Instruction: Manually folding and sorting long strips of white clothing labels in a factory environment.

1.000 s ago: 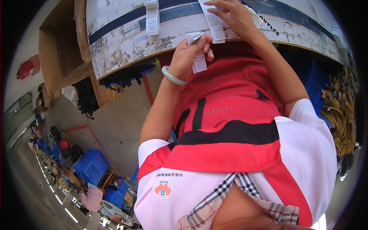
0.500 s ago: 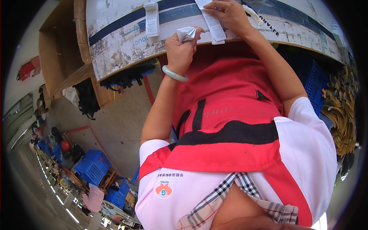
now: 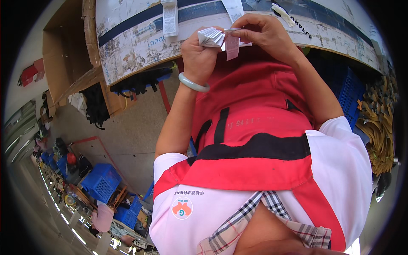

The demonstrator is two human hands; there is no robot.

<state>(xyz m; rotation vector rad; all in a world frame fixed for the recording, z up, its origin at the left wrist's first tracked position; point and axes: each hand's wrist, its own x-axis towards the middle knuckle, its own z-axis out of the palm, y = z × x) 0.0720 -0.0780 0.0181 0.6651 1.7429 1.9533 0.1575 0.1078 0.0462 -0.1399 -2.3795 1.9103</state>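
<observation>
In my left hand (image 3: 199, 53) is a fanned bundle of folded white labels (image 3: 211, 37), gripped by closed fingers. My right hand (image 3: 265, 36) is beside it, thumb and fingers pinching the edge of a thin label. A translucent pinkish label (image 3: 232, 47) hangs below that pinch, between the two hands. Behind the right hand, a stack of printed white labels (image 3: 233, 9) lies on the worktable (image 3: 136, 55), partly covered by the fingers. Another strip of printed labels (image 3: 170, 21) rests on the table, beyond my left hand.
A pale twisted strip (image 3: 284, 15) lies on the table to the right. An open cardboard box (image 3: 68, 46) stands at the left. Black straps (image 3: 138, 86) hang under the table edge. At the right are a blue crate (image 3: 352, 95) and a pile of tan strips (image 3: 376, 123).
My right hand has come off the label stack and moved nearer, toward my left hand. It now pinches a thin label, and a pinkish one hangs between the hands.
</observation>
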